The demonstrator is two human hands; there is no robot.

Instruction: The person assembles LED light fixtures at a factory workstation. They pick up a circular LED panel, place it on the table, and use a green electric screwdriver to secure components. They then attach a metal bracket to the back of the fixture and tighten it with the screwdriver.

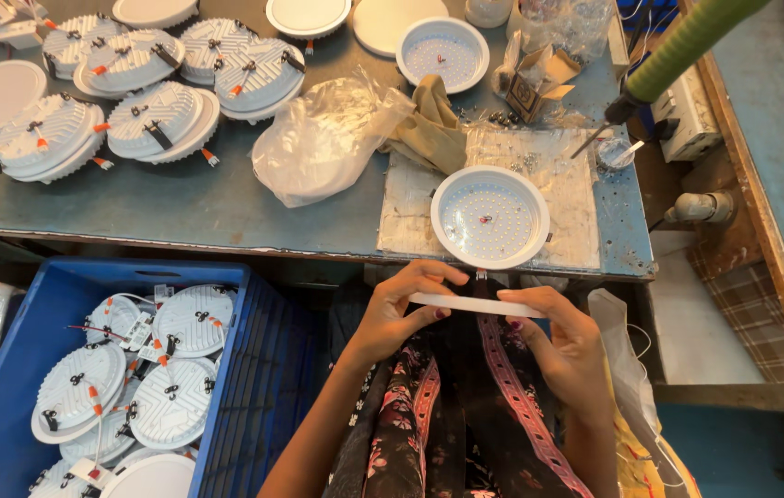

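Thin white round plastic diffuser disc (477, 303) held edge-on above the lap, just below desk (226, 207) edge. Left hand (398, 314) and right hand (565, 341) pinch opposite rims. Looks light, stiff, slightly slippery; rim grip suits.

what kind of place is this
Most likely a small lamp assembly workshop: both hands, left hand and right hand, hold a thin white disc below an open round lamp housing, with more housings in a blue crate.
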